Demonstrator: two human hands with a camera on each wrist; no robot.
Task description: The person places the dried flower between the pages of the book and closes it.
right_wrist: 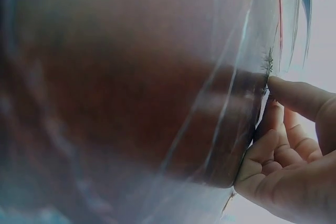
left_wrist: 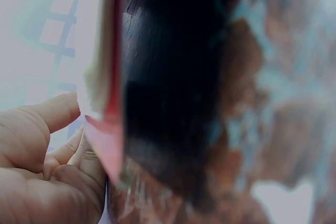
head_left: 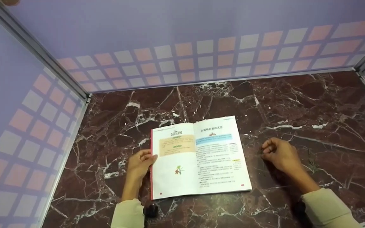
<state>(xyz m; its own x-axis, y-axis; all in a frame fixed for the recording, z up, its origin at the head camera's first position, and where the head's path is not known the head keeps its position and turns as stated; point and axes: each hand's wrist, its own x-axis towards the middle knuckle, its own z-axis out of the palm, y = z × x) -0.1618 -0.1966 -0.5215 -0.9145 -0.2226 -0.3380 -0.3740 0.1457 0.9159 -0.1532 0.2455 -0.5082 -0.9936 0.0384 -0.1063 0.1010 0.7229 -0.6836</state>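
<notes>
An open book (head_left: pixel 182 172) with printed pages and a red cover edge lies on the dark marbled table. My left hand (head_left: pixel 140 164) grips its left edge, thumb on the page side and fingers by the red cover (left_wrist: pixel 105 135). To the right of the book, my right hand (head_left: pixel 282 155) rests on the table with curled fingers. A thin dark-green sprig (right_wrist: pixel 269 61) shows right at one of its fingertips. Whether the fingers pinch it cannot be made out. Another green sprig (head_left: pixel 312 165) lies on the table beyond that hand, near the wrist.
Purple panels with pink and white squares (head_left: pixel 187 49) wall in the table's back and sides. Small white flecks (head_left: pixel 176 114) are scattered on the marbled table (head_left: pixel 112 104) behind the book. A dark wrist camera (head_left: pixel 150 210) sits at the left cuff.
</notes>
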